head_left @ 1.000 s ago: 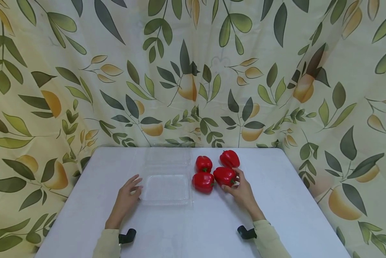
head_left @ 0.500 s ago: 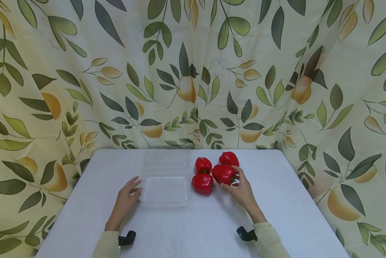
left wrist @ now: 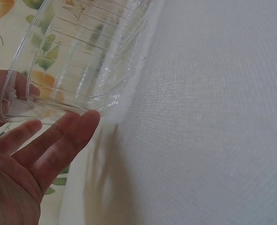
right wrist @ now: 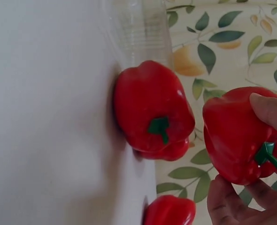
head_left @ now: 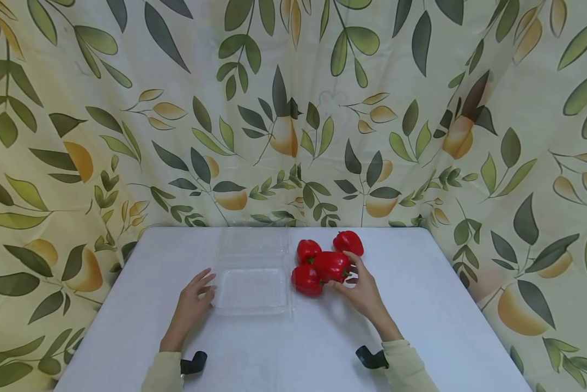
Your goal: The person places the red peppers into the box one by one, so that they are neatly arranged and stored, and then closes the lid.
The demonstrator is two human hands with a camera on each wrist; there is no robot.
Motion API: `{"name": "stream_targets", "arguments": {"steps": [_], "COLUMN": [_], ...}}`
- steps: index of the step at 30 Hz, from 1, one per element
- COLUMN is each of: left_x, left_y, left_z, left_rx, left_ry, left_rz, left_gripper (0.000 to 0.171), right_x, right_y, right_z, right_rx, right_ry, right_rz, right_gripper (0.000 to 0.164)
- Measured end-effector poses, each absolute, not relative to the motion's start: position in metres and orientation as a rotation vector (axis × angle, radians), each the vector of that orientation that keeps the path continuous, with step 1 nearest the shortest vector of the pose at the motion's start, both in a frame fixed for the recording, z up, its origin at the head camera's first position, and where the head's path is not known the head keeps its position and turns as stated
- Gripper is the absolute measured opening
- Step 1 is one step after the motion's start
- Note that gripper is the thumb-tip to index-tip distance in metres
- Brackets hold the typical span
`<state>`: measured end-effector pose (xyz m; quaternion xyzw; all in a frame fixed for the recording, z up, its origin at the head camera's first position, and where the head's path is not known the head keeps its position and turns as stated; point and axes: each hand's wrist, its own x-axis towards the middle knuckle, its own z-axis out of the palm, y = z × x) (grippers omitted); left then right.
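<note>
Four-lobed, glossy and green-stemmed, a red bell pepper [right wrist: 239, 136] is gripped between my right hand's thumb and fingers [head_left: 364, 288]. In the right wrist view it hangs apart from the other peppers; from the head it overlaps two of them. A front bell pepper [head_left: 306, 280], a back-left bell pepper [head_left: 307, 249] and a back-right bell pepper [head_left: 348, 242] rest on the table. My left hand [head_left: 195, 294] holds the left edge of a clear plastic container [head_left: 253, 313], its thumb showing through the plastic and the other fingers spread at the rim [left wrist: 44, 112].
The container's hinged lid [head_left: 254, 239] lies folded back behind its tray. Under everything is a white table [head_left: 323, 348] with rounded far corners. A curtain [head_left: 293, 109] printed with leaves and fruit hangs behind and at both sides.
My right hand has carried its bell pepper leftward, closer over the front and back-left ones. My left hand stays at the container's edge.
</note>
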<state>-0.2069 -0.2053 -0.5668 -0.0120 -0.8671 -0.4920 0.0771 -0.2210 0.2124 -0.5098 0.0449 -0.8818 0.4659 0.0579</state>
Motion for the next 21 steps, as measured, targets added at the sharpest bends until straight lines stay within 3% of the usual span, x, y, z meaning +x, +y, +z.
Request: {"name": "stream_targets", "arguments": {"steps": [21], "left_x": [-0.207], "left_y": [-0.205], "left_z": [-0.566], "left_rx": [-0.044], "left_ry": [-2.595], "left_rz": [-1.476], "left_gripper": [0.04], "right_x": [-0.212], "right_y": [0.186], "right_z": [-0.497], "right_rx": [0.155], "right_ry": [-2.584], "right_rz": [1.569], "right_gripper": [0.092]}}
